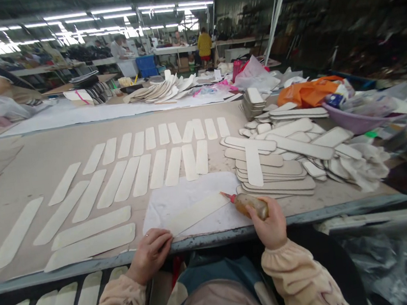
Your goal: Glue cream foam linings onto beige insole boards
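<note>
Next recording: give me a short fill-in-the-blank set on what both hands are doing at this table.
1. The right hand holds a ___ with a red nozzle.
2. The nozzle touches a strip lying on a ___ cloth.
3. The left hand presses down on the same ___.
4. The pile of strips lies to the ___ of the cloth.
Missing words: bottle; white; strip; right.

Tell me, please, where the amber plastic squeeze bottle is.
Head view, low right of centre: the amber squeeze bottle sits in the right hand, nozzle at a long cream strip on white cloth.
</note>
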The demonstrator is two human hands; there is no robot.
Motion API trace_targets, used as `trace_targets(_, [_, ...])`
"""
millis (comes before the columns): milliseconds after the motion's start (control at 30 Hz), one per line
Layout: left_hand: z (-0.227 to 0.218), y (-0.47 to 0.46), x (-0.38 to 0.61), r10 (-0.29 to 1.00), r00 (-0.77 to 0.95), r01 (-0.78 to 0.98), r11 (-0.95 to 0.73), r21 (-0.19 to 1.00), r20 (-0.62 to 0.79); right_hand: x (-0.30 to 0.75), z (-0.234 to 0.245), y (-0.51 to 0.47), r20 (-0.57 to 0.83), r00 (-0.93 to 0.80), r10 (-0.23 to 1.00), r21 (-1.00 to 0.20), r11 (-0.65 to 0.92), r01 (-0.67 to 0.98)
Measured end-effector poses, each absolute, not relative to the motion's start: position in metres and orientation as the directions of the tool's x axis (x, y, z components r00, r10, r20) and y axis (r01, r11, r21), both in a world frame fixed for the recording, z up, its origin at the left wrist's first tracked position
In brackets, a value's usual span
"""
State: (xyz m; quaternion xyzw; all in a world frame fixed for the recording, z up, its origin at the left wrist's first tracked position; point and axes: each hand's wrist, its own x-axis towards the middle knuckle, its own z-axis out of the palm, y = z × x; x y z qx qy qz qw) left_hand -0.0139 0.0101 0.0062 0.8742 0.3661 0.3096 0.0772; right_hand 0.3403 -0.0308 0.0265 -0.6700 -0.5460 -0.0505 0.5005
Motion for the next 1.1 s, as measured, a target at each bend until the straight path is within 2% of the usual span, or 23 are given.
trace_targets(67, [0.007,0.01,-0.014,0.68,0.547,0.587,-0.727,0.357,0.488,0.341,0.028,-0.031,0.624,0.414,0.662,-0.621,0.1,0.777])
trace_targets(167, [0.007,0.01,-0.014,0.688,0.549,0.587,-0.722,0.366,0.475,0.33,0.029,-0.034,0.589,0.45,0.671,-0.694,0.136,0.707])
trace_targets(300, [0.005,0.008,-0.014,0.699,0.545,0.585,-0.713,0.387,0.464,0.294,0.031,-0.037,0.492,0.351,0.797,-0.78,0.224,0.584])
trace_targets(433, [0.005,0.006,-0.014,0.714,0.521,0.609,-0.695,0.382,0.468,0.254,0.035,-0.036,0.465,0.162,0.871,-0.765,0.303,0.568])
trace_targets(533, [0.006,0.005,-0.014,0.721,0.512,0.615,-0.688,0.386,0.467,0.236,0.036,-0.032,0.457,0.095,0.884,-0.757,0.331,0.564])
trace_targets(833, [0.007,0.005,-0.014,0.74,0.508,0.606,-0.671,0.427,0.441,0.233,0.034,-0.037,0.436,0.063,0.898,-0.763,0.332,0.555])
trace_targets(1100, [0.007,0.006,-0.013,0.718,0.515,0.61,-0.691,0.387,0.469,0.249,0.034,-0.049,0.426,0.093,0.9,-0.759,0.299,0.578])
